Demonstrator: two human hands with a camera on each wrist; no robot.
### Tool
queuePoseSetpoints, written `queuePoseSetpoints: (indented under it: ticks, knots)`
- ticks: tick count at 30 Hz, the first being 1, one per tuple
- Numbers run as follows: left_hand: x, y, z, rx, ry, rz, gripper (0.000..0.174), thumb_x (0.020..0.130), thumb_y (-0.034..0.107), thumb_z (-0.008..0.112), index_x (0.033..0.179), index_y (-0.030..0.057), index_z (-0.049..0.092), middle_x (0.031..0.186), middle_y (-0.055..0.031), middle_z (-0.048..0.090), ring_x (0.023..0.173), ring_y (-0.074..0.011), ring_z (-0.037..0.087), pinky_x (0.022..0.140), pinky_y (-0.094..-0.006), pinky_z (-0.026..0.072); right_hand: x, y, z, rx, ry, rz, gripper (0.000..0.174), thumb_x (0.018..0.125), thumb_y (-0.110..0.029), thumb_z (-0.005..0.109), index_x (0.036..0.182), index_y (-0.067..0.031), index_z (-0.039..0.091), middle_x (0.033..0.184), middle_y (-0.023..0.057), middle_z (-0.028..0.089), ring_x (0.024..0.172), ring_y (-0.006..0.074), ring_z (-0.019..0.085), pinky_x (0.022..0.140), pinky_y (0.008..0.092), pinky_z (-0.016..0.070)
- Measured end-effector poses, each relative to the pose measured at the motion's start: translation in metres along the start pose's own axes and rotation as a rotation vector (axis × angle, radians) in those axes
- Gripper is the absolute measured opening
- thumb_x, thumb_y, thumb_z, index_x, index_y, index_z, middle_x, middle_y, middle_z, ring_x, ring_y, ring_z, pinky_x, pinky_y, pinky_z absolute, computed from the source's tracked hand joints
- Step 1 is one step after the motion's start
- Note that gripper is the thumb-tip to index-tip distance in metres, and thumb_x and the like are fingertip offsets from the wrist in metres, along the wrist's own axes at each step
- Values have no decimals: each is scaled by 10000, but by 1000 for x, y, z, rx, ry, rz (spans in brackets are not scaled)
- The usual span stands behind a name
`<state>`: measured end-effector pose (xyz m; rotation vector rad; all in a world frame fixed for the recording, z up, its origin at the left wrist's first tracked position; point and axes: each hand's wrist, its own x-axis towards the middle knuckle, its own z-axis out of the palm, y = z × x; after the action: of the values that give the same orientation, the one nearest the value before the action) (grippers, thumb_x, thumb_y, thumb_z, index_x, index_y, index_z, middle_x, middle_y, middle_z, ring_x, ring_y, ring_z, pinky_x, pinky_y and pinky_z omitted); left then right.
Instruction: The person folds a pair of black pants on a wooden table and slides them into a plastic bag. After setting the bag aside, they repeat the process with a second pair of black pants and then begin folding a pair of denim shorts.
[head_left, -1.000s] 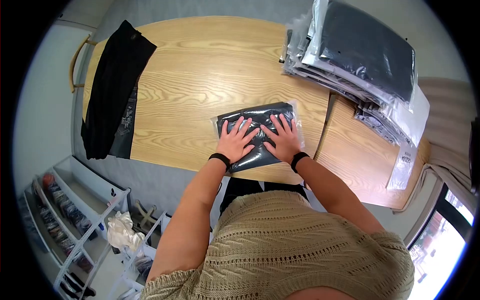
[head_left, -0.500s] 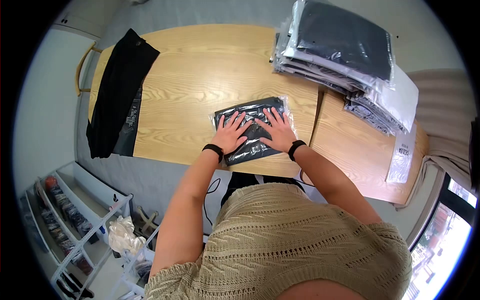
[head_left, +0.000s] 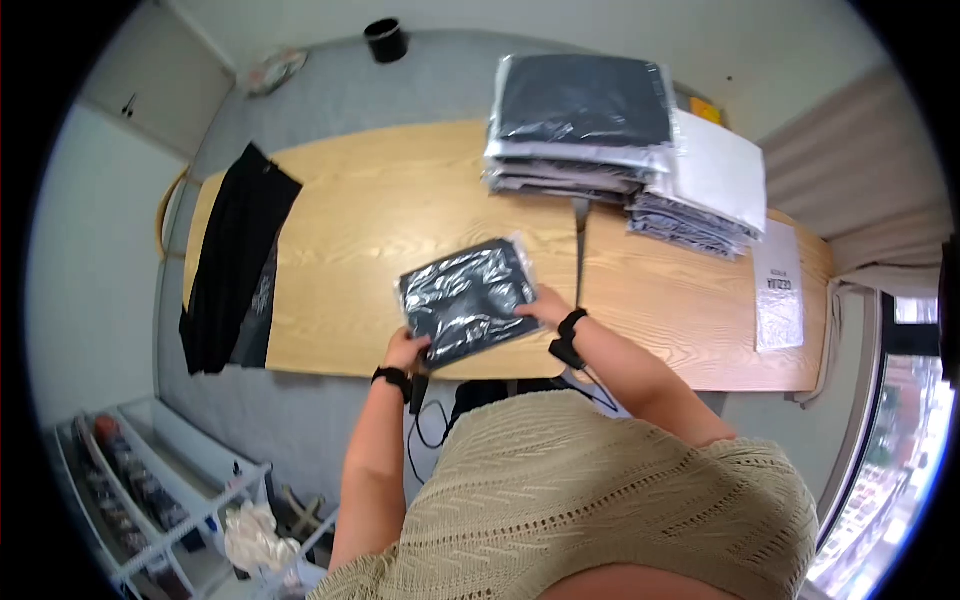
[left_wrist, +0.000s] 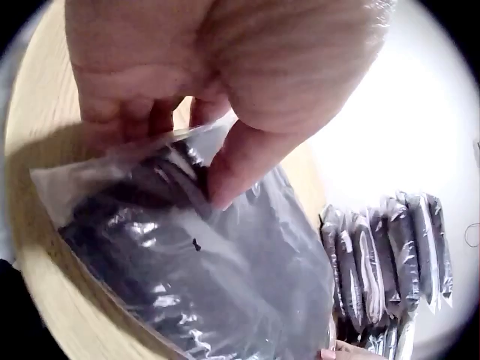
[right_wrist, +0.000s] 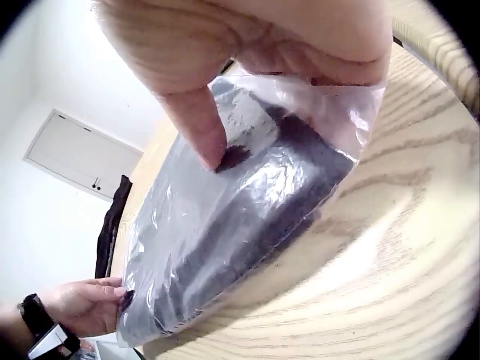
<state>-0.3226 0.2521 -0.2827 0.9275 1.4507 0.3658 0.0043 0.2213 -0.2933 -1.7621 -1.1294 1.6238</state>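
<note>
A dark folded garment in a clear plastic bag (head_left: 465, 298) is tilted over the near part of the wooden table. My left hand (head_left: 404, 350) pinches its near left corner, thumb on top and fingers beneath, as the left wrist view shows with the thumb (left_wrist: 229, 169) pressing the film. At the right edge my right hand (head_left: 546, 306) grips the bag the same way. In the right wrist view its thumb (right_wrist: 196, 131) lies on the plastic, and the loose clear edge of the bag sticks out by the palm.
Black trousers (head_left: 232, 265) lie across the table's left end. A tall stack of bagged garments (head_left: 582, 100) stands at the back, beside a lower pile topped with white (head_left: 715, 170). A flat printed plastic bag (head_left: 778, 300) lies at the right. Shelving (head_left: 150, 480) stands at lower left.
Both hands lay flat on the bagged garment, fingers spread; now they hold it by its left and right sides. The head view has tilted up, showing more floor and wall behind the table.
</note>
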Motion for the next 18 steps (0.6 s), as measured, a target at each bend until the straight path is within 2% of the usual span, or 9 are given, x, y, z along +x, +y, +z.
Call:
queuePoseSetpoints:
  ticks: [2, 3, 4, 6, 7, 8, 11, 16, 18]
  knots:
    - [-2, 0, 4, -102, 11, 134, 300, 768, -6, 649, 1044, -2, 532, 991, -92, 609, 886, -175, 577, 791, -306, 469, -2, 2, 3, 38, 1, -111, 560, 672, -68, 734, 1177, 22, 507, 1029, 127, 623, 867, 217, 600, 806, 307, 470]
    - [-3, 1, -1, -54, -10, 154, 288, 771, -12, 639, 1038, -4, 532, 987, -90, 613, 890, -174, 582, 801, -305, 468, -2, 5, 5, -54, 54, -177, 583, 656, -48, 734, 1183, 24, 495, 1028, 133, 617, 904, 222, 590, 828, 315, 461]
    - [-3, 4, -7, -6, -25, 172, 276, 775, -18, 629, 1032, -6, 531, 982, -88, 616, 893, -173, 587, 811, -304, 467, -37, -43, -3, -27, -2, -65, 556, 656, -49, 733, 1158, 28, 504, 1002, 139, 617, 936, 231, 578, 849, 329, 445]
    - [-18, 24, -17, 5, -71, 230, 234, 785, -33, 610, 1004, -9, 530, 918, -69, 620, 842, -165, 590, 781, -293, 474, -30, -36, -5, -181, -41, -179, 537, 663, -57, 737, 1141, 32, 511, 1004, 147, 614, 911, 232, 589, 806, 326, 462]
    - [-22, 32, -24, 54, -54, 271, 174, 792, -29, 610, 949, -4, 540, 865, -52, 621, 791, -143, 584, 745, -284, 469, -27, -30, -1, -143, 47, -226, 357, 655, -95, 728, 924, 48, 542, 805, 158, 603, 706, 231, 589, 625, 341, 479]
    - [-30, 44, -28, 46, -32, 285, 135, 801, -4, 616, 920, 3, 552, 843, -44, 618, 759, -125, 571, 709, -272, 457, -30, -38, -1, -140, 60, -240, 357, 655, -95, 728, 924, 48, 542, 805, 158, 603, 706, 231, 589, 625, 341, 479]
    - [-62, 91, -39, 158, -10, 315, 76, 839, 67, 595, 869, 11, 553, 839, -22, 597, 759, -108, 544, 682, -253, 430, -49, -75, -2, 15, -34, -207, 298, 710, -119, 713, 745, -46, 426, 658, 72, 484, 516, 138, 485, 456, 313, 397]
    - [-109, 168, -31, -17, 88, 538, 162, 865, 50, 557, 1012, -17, 578, 921, -25, 614, 826, -107, 554, 757, -244, 438, -111, -173, -31, -65, 94, -399, 240, 770, -133, 673, 893, -24, 499, 719, 95, 541, 577, 161, 509, 533, 316, 433]
    - [-115, 204, -26, -90, 58, 701, 187, 881, 31, 526, 1052, -31, 565, 958, -28, 611, 854, -103, 551, 788, -242, 436, -140, -215, -55, -77, 336, -583, 290, 784, -143, 670, 1008, -18, 534, 785, 107, 578, 634, 168, 525, 593, 309, 449]
